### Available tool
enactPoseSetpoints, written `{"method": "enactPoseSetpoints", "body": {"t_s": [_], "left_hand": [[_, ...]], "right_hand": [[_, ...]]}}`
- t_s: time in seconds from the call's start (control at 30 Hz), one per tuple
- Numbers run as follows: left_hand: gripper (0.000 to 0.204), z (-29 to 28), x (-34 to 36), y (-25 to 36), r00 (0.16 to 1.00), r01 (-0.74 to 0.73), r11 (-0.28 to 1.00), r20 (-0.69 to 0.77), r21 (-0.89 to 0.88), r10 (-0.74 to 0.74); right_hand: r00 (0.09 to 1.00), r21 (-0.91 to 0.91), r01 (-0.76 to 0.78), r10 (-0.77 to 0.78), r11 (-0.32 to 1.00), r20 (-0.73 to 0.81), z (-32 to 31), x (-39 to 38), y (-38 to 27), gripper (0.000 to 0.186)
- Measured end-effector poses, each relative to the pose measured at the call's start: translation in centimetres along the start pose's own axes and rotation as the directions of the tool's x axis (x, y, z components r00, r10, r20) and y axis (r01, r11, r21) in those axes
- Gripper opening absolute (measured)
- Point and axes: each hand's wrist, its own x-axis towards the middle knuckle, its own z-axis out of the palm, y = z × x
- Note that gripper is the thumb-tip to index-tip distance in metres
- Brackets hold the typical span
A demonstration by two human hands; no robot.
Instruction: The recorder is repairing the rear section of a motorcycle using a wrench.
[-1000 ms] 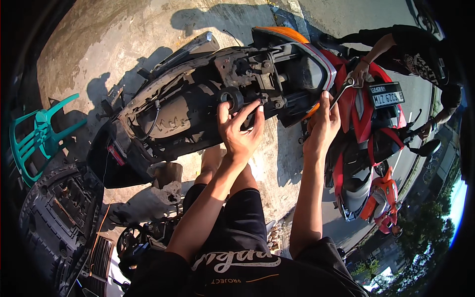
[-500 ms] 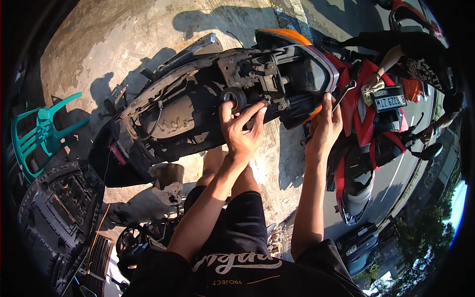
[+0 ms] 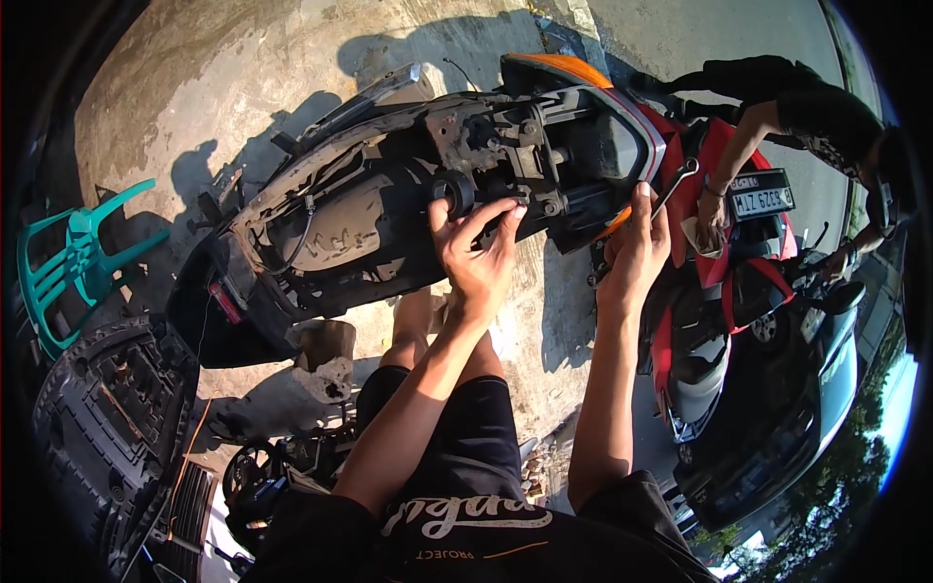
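A partly stripped motorbike stretches across in front of me, its frame and orange-lensed tail section bared. My left hand is at its near side, thumb and index finger pinched together at a small fitting; what lies between the tips is too small to make out. Another finger of this hand touches a round black ring-shaped part. In my right hand, beside the tail, is a combination wrench, its ring end pointing up and away to the right.
Right of the tail stands a red motorbike, where a co-worker bends over with a cloth. A green plastic chair and a black plastic panel are on the left. A dark car is at the lower right.
The co-worker's hand and cloth have moved off the number plate, down onto the red bodywork. A car has come closer at the lower right. Both my hands have stayed almost still.
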Motion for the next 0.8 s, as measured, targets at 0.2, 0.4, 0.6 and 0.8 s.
{"method": "enactPoseSetpoints", "body": {"t_s": [0.2,0.4,0.6,0.8], "left_hand": [[0.018,-0.1,-0.3,-0.3,0.999,0.042,0.999,0.031,0.007,-0.042],[0.017,-0.6,0.1,-0.1,0.999,-0.038,0.997,0.035,0.074,0.035],[0.015,0.3,-0.5,0.2,0.993,0.113,0.992,-0.035,-0.048,-0.115],[0.012,-0.3,0.0,-0.8,0.998,-0.009,0.998,0.066,0.068,0.005]], "right_hand": [[1.0,0.015,0.008,-0.009,1.0,0.015,-0.1,0.1,0.3,0.033],[1.0,0.004,0.01,-0.01,1.0,-0.003,0.0,0.0,0.6,0.034],[1.0,0.022,0.021,-0.021,1.0,0.006,0.0,0.1,0.7,0.033],[1.0,0.055,0.028,-0.028,0.998,0.011,0.0,0.1,0.9,0.032]]}}
